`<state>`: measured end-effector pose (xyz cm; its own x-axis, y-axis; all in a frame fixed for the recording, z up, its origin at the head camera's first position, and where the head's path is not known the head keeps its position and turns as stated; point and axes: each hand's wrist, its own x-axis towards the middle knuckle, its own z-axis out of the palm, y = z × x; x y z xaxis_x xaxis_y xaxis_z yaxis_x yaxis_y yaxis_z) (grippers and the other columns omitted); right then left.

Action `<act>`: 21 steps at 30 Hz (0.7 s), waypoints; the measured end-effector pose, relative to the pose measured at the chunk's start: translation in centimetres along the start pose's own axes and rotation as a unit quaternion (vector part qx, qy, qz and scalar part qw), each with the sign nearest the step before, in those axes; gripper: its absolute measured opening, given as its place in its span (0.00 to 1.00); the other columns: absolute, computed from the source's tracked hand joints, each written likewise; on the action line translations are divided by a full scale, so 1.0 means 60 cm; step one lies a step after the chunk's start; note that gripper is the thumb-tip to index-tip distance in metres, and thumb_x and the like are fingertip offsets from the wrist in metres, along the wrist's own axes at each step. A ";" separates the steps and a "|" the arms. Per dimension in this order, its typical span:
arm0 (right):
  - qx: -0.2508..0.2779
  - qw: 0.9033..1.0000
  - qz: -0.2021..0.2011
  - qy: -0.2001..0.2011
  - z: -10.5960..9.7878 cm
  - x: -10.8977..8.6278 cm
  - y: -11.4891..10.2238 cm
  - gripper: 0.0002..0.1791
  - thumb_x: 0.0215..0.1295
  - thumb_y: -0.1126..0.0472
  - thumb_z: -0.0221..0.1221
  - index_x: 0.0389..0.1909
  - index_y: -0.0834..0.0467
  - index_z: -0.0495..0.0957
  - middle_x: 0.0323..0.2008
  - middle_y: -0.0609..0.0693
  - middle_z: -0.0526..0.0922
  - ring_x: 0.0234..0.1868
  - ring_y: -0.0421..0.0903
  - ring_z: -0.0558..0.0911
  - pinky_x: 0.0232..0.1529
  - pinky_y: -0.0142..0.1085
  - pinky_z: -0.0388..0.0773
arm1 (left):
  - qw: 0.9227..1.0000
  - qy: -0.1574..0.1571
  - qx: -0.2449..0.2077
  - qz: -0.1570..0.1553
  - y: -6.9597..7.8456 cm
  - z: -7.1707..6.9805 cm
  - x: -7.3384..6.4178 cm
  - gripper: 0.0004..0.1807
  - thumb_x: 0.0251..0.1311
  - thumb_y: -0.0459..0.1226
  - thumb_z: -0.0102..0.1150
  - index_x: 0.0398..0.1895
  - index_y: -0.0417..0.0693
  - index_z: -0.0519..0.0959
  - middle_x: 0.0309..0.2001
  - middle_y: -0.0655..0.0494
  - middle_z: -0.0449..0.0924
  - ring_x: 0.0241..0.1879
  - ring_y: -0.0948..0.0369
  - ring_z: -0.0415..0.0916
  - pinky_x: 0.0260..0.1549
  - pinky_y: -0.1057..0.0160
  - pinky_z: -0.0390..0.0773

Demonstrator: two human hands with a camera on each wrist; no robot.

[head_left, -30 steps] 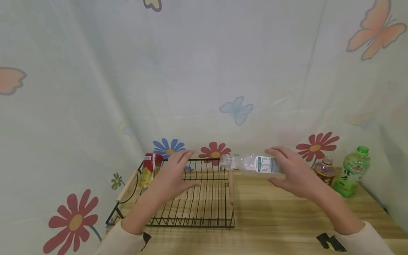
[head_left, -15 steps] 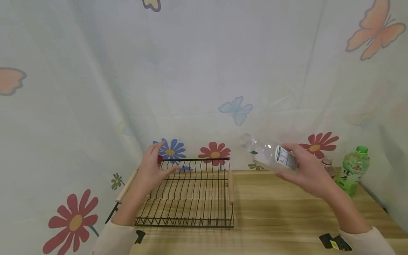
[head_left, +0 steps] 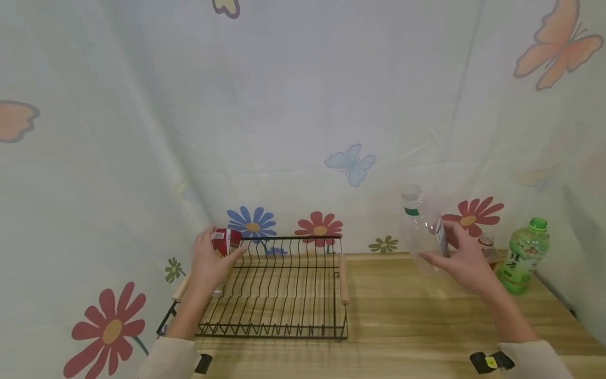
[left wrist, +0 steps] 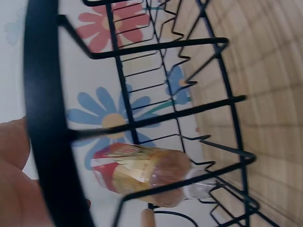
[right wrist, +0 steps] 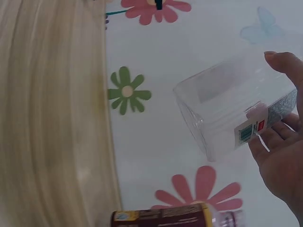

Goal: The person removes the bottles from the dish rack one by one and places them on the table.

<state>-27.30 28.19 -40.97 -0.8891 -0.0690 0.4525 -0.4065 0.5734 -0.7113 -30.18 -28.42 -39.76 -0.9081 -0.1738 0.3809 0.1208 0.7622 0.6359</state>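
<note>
My right hand (head_left: 461,258) grips a clear plastic bottle (head_left: 421,231) with a white label and no cap, neck up and slightly tilted. In the right wrist view its square base (right wrist: 196,123) hangs above the table, the thumb on one side and fingers on the other. My left hand (head_left: 208,260) is spread near the black wire rack's (head_left: 284,337) back left corner. There a red-and-yellow bottle (left wrist: 142,172) stands neck down in the rack. The hand (left wrist: 16,179) is above that bottle, partly hiding it in the head view.
At the right stand a green bottle (head_left: 523,258) and a dark drink bottle (head_left: 487,247), partly hidden by my right hand. The rack has wooden handles (head_left: 343,279) at both sides. A flowered curtain (head_left: 293,131) hangs behind the wooden table (head_left: 402,316).
The clear bottle has swung from lying sideways over the rack's right end to nearly upright, moving right with my right hand. My left hand has moved left to the red-and-yellow bottle.
</note>
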 end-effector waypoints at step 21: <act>0.057 0.996 0.070 0.001 0.041 -0.003 0.110 0.47 0.67 0.53 0.74 0.75 0.66 0.57 0.68 0.72 0.69 0.76 0.76 0.60 0.71 0.71 0.59 | 0.995 -0.033 0.019 -0.093 -0.083 0.042 0.001 0.64 0.65 0.57 0.72 0.84 0.33 0.41 0.77 0.24 0.47 0.74 0.29 0.55 0.66 0.27 0.66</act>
<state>-30.36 29.98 -47.09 -0.9383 0.0068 0.3457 -0.3000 0.4809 -0.8239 -31.86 -30.65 -44.58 -0.9376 -0.2736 0.2145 -0.0652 0.7444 0.6646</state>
